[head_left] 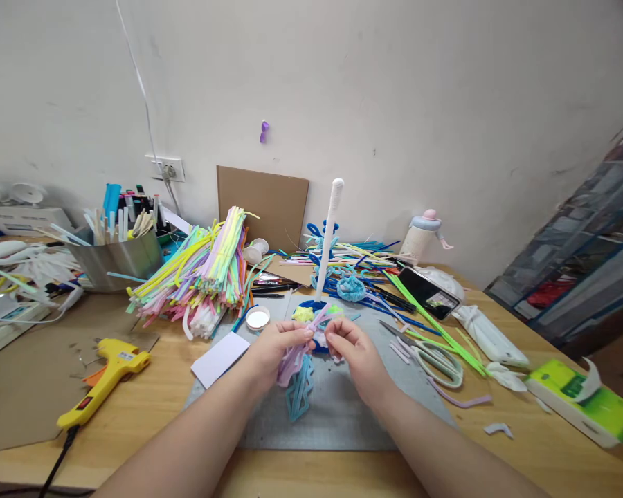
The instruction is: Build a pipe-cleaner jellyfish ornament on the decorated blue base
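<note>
The left hand [277, 353] pinched a lilac fuzzy bundle [292, 363] above the grey mat [342, 425], in front of a white upright stick [329, 238]. Just beside it, the right hand [357, 354] had thumb and finger near each other; whether they gripped a strand could not be told at this blur. A blue zigzag piece [299, 394] was below the bundle, scissors [439, 363] (handles nearer the person) to the right.

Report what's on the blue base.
A white rod appears to stand on the blue base, with a yellow piece beside it. The left hand, right hand and lilac strips cover part; what's there is hidden.
</note>
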`<action>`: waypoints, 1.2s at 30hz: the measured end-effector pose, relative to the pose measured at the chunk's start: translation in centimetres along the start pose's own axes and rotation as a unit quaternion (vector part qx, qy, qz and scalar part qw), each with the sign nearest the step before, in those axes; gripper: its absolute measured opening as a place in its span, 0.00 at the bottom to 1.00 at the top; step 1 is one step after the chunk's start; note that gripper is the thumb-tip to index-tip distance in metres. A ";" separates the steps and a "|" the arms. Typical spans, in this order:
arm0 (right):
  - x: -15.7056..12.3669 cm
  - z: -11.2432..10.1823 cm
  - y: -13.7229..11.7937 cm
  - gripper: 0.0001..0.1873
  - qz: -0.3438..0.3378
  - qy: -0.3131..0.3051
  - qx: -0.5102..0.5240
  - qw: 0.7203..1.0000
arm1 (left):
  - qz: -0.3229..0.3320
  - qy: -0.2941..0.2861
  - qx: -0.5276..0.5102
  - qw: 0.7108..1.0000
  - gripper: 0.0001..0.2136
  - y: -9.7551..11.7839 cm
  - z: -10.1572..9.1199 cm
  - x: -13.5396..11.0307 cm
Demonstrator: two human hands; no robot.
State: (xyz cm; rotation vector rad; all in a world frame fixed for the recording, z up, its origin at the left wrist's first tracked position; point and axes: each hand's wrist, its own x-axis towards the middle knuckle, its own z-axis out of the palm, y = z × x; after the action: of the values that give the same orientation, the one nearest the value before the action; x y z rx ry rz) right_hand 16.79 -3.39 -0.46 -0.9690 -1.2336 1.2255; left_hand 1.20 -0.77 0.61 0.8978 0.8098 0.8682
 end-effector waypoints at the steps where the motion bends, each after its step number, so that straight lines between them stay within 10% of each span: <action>1: 0.2 -0.2 0.0 0.10 -0.020 -0.008 -0.010 1.000 | -0.033 -0.030 -0.019 0.999 0.10 0.0 0.0 -0.1; 6: 0.5 -0.4 0.9 0.10 -0.046 -0.057 -0.024 0.997 | -0.064 -0.086 -0.047 0.993 0.08 -0.1 0.1 -0.4; 19: -0.4 0.0 0.6 0.06 -0.151 -0.007 -0.179 0.972 | -0.039 -0.019 -0.072 0.996 0.07 -0.3 0.0 0.1; 29: 0.8 -1.5 0.6 0.10 -0.076 -0.200 0.011 0.977 | -0.210 -0.280 -0.127 0.928 0.06 -0.8 -0.7 -0.3; 36: 0.4 -1.6 -0.5 0.07 -0.078 -0.231 0.051 0.968 | -0.236 -0.329 -0.088 0.910 0.13 -1.1 -0.6 -0.5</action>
State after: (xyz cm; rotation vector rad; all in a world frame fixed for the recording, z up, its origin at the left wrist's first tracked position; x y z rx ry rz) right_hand 18.46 -2.90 -0.16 -0.5092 -1.5568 1.4201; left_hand 0.78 -1.44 -0.53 0.7201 0.3181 0.1724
